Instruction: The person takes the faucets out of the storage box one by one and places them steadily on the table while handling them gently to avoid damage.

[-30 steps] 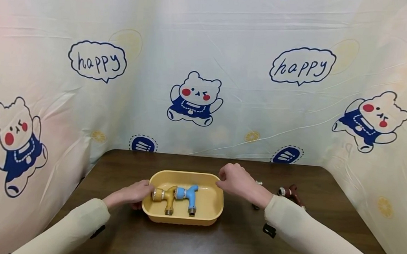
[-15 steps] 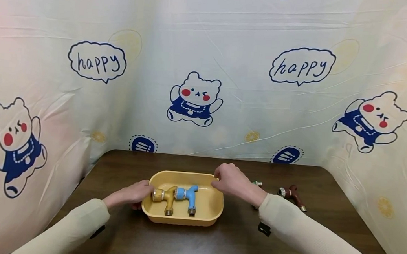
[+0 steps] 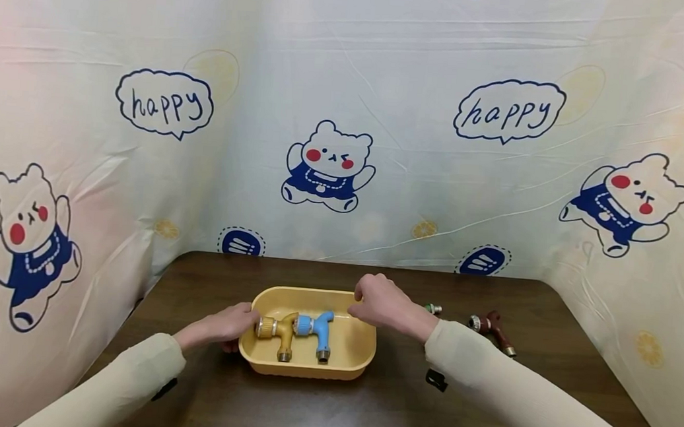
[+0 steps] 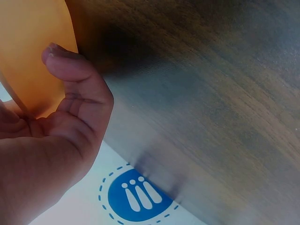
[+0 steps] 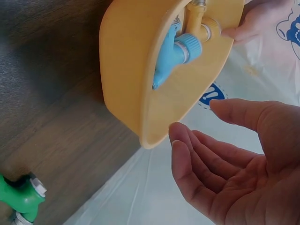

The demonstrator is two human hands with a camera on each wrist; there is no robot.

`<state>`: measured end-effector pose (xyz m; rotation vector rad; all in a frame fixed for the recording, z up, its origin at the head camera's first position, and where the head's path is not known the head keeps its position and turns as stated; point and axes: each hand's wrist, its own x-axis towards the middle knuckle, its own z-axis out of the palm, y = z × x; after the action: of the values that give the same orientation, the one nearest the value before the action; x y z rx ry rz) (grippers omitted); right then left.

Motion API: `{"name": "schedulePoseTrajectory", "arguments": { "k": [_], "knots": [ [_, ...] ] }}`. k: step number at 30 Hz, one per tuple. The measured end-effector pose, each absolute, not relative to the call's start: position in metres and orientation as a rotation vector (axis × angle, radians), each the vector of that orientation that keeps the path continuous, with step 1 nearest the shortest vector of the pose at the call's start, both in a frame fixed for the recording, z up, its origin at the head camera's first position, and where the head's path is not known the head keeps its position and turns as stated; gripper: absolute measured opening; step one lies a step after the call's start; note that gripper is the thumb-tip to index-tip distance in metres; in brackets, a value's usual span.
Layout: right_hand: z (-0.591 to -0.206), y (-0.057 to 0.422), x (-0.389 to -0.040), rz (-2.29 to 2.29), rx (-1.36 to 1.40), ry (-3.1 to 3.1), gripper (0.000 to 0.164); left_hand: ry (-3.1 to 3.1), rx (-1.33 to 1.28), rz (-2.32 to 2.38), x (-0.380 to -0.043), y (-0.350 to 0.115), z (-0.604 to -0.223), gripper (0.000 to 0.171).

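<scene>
My left hand grips the left end of a yellow plastic tub. In the left wrist view its fingers curl against the tub's outer wall. A yellow tap and a blue tap lie side by side in the tub, metal threads toward me. At the tub's far right corner hovers my right hand, holding nothing. The right wrist view shows its fingers loosely bent, with a gap to the thumb, close to the tub's rim.
To the right of the tub, a green tap lies on the brown wooden table, mostly hidden behind my right wrist in the head view. Farther right is a dark red tap. A printed curtain surrounds the table's back and sides.
My right hand has moved left a little, over the tub's right end, so the green tap shows more beside the wrist. My left hand, the tub and both taps in it stay put.
</scene>
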<state>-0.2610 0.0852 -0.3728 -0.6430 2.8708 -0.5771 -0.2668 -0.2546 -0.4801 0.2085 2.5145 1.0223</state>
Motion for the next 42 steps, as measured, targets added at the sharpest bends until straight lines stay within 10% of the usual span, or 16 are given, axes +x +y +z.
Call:
{"name": "schedulePoseTrajectory", "arguments": {
  "k": [11,25,42],
  "knots": [
    [-0.372,0.073,-0.266,-0.493,-0.619,2.852,0.053,2.476,0.216,1.015,-0.3,-0.279,-0.528,0.031],
    [-0.377,0.059,-0.273,-0.394,-0.588,2.825,0.056,2.521,0.135,0.988,-0.267,-0.252,-0.475,0.025],
    [-0.385,0.045,-0.277,-0.402,-0.576,2.74,0.044,2.515,0.238,1.012,-0.287,-0.269,-0.512,0.028]
  ]
}}
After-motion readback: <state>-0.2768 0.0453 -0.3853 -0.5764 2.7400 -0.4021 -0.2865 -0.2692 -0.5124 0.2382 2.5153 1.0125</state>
